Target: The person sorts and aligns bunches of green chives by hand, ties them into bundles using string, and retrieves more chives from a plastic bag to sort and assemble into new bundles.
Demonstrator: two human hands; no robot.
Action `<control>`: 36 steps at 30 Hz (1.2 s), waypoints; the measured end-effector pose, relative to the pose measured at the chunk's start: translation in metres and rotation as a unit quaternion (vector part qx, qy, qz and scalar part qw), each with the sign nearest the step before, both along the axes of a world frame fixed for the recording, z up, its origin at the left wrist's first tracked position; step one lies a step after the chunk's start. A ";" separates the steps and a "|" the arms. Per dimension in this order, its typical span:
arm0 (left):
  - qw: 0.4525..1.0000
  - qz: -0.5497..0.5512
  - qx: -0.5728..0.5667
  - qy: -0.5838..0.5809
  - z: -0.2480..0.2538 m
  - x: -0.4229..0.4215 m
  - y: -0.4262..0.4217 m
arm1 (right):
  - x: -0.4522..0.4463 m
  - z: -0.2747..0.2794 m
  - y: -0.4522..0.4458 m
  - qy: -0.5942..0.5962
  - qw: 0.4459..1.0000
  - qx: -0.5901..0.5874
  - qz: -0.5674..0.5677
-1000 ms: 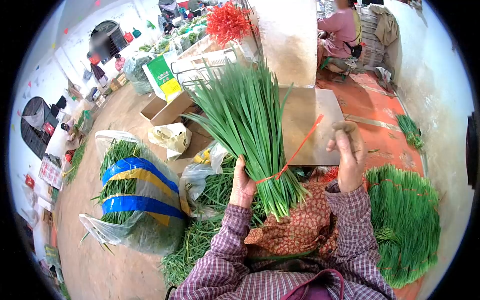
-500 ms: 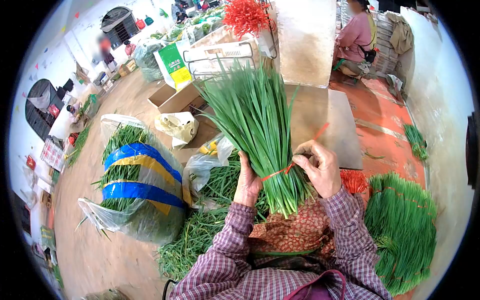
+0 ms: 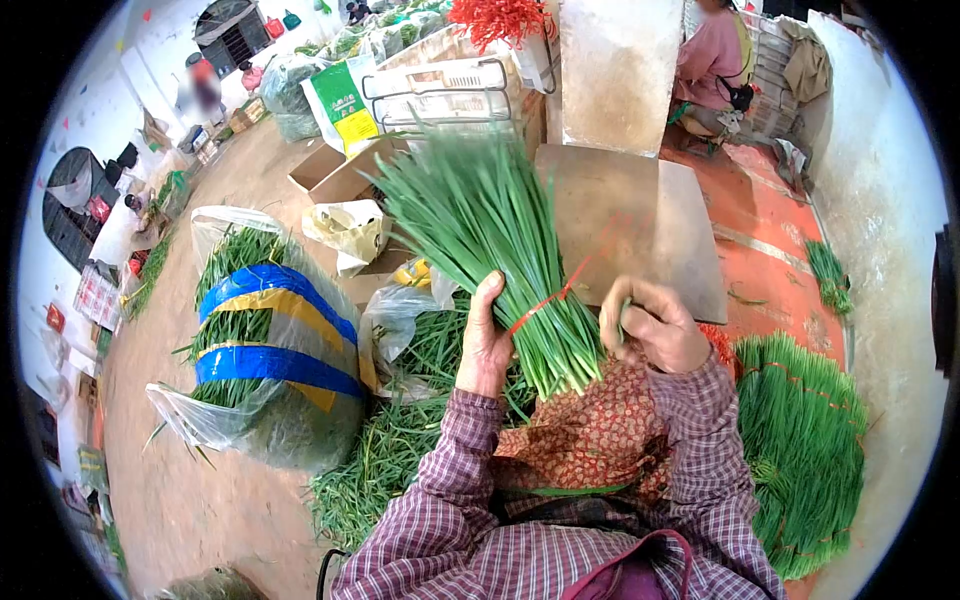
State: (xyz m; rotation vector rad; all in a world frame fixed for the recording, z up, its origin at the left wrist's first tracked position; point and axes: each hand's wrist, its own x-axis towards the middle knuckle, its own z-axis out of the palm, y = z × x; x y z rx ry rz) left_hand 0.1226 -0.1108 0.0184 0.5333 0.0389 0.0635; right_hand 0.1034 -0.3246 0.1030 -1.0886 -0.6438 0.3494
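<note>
A thick bundle of garlic chives (image 3: 490, 235) slants up in front of me, leaf tips blurred, pale cut ends low and to the right. My left hand (image 3: 487, 335) is closed around its left side near the base, thumb upward. A red tie (image 3: 545, 305) circles the stems, its loose end sticking out to the upper right. Just right of the stems, apart from the tie, is my right hand (image 3: 655, 325), fingers curled. Something dark shows between thumb and forefinger, too small to make out. Below lies a red patterned cloth (image 3: 590, 430) on my lap.
Tied chive bundles (image 3: 800, 450) are stacked at my right. Loose greens (image 3: 385, 470) lie at my left beside a plastic-wrapped bale (image 3: 285, 370) with blue and yellow bands. Ahead are a brown board (image 3: 635, 225), white crates (image 3: 440, 85) and red ties (image 3: 497, 22). A person (image 3: 712, 65) sits at the upper right.
My right hand has come off the tie and moved right. The bundle, still in my left hand, has shifted a little left and up.
</note>
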 end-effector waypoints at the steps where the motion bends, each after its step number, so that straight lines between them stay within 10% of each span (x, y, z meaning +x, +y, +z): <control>1: 1.000 0.010 0.003 0.009 0.002 0.000 0.002 | -0.003 0.004 -0.004 -0.020 0.996 -0.079 0.021; 10: 0.992 0.103 0.070 -0.010 -0.006 0.008 0.014 | -0.039 -0.015 0.036 -0.292 0.794 -0.411 -0.341; 36: 0.953 0.216 0.204 -0.063 0.017 0.002 0.006 | -0.011 -0.041 0.062 -0.396 0.697 -0.428 -0.418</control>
